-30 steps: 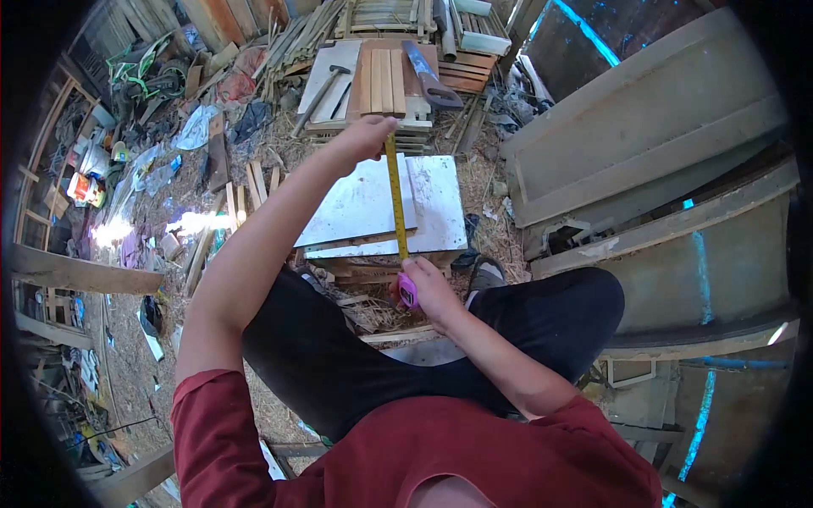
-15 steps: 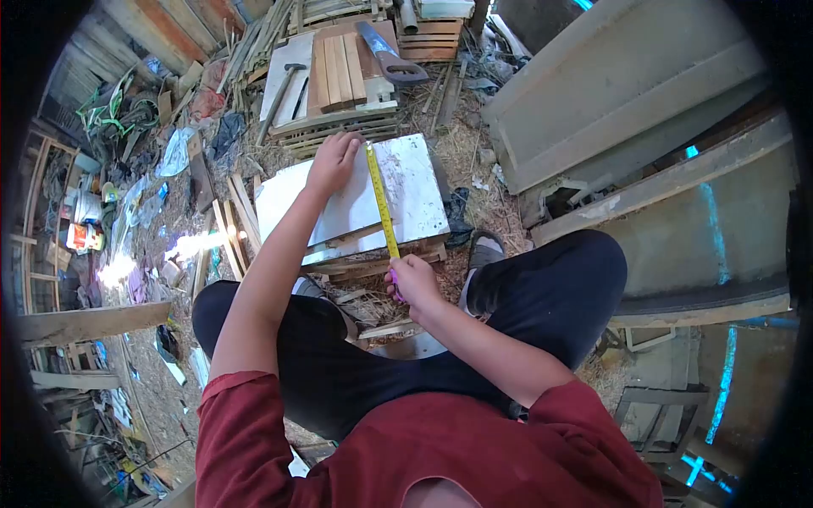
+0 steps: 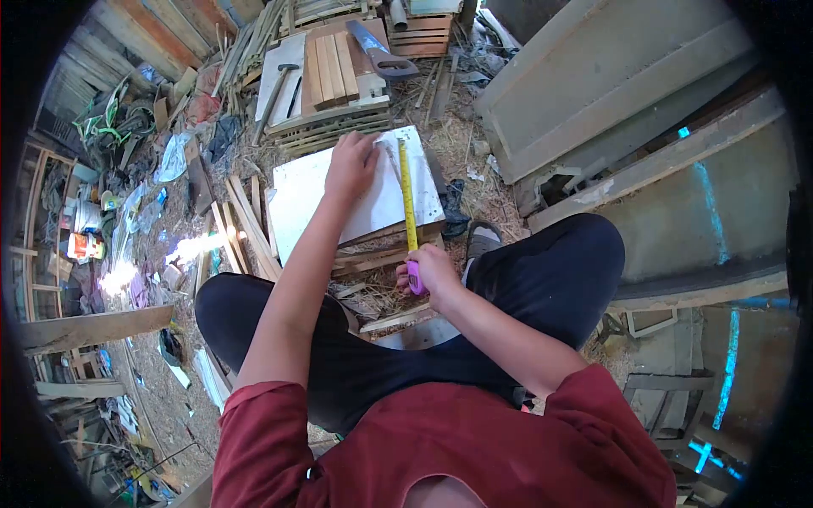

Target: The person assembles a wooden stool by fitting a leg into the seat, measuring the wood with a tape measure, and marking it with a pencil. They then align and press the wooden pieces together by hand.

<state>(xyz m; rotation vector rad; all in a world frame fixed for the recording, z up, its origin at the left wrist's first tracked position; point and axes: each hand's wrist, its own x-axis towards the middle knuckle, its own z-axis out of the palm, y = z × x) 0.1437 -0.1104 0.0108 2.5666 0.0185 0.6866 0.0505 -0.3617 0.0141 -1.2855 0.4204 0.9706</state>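
My right hand (image 3: 436,269) is closed around a pink tape measure (image 3: 415,277) at the near edge of a white board (image 3: 309,190). The tape's yellow blade (image 3: 408,195) is pulled out and runs across the board to its far edge. My left hand (image 3: 350,169) lies on the board's far part, left of the blade, palm down with fingers stretched toward the far edge. Its fingertips are partly hidden. Under the white board is a low wooden support (image 3: 377,254), between my feet.
Beyond the board, a hammer (image 3: 278,97), wood strips (image 3: 332,72) and a handsaw (image 3: 381,55) lie on a stack. Large grey panels (image 3: 610,76) lean at the right. Loose wood sticks (image 3: 241,220) and litter cover the ground at the left.
My left hand and the tape measure have shifted right across the view. The white surface under them looks shifted too. More of the tape's pink case shows now.
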